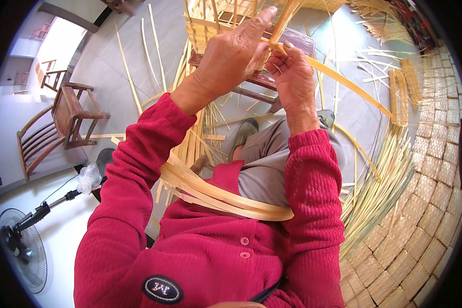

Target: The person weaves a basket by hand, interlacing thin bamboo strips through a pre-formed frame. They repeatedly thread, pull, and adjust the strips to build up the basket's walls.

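A partly woven bamboo basket (204, 32) stands in front of me, with upright strips rising from it. My left hand (223, 59) is at its near corner, index finger stretched upward. Its other fingers close around the basket's edge and the end of a bamboo strip, partly hidden. My right hand (295, 84) pinches that long, flat bamboo strip (346, 82) between thumb and fingers. From there the strip curves away to the right. Across my lap lies a bundle of bamboo strips (231, 200).
Under the basket is a dark red wooden stool (261, 79). Long thin strips (382, 179) lie in a heap at the right, beside stacked woven pieces (428, 197). A wooden chair (69, 118) and a fan (25, 246) are on the left. Loose strips (125, 66) lie on the floor.
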Motion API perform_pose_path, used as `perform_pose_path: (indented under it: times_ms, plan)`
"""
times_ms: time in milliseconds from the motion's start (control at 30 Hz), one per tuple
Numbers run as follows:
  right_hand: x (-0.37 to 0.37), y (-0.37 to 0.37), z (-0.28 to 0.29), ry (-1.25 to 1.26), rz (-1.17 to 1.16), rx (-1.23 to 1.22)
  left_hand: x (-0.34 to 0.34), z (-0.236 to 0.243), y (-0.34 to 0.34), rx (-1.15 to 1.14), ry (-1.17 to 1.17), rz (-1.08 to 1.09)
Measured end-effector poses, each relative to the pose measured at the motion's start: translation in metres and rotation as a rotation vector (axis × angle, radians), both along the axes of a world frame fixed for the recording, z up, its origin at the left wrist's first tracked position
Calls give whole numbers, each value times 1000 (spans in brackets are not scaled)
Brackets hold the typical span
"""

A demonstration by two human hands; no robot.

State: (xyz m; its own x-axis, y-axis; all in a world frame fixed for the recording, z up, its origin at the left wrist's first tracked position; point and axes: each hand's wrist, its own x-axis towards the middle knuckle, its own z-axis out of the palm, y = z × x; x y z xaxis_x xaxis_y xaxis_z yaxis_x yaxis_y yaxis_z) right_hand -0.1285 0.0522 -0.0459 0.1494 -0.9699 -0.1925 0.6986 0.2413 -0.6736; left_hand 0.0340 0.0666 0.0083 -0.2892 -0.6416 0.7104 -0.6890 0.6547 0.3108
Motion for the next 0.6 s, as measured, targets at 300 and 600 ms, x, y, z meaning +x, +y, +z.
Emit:
perform_pose_path:
  times_ms: [300, 600]
  plan:
    - [-4, -8, -9, 29, 44, -65, -8, -4, -13, 189, -67, -5]
    - [-3, -9, 2, 43, 75, -31, -2, 1, -25, 226, -100, -41]
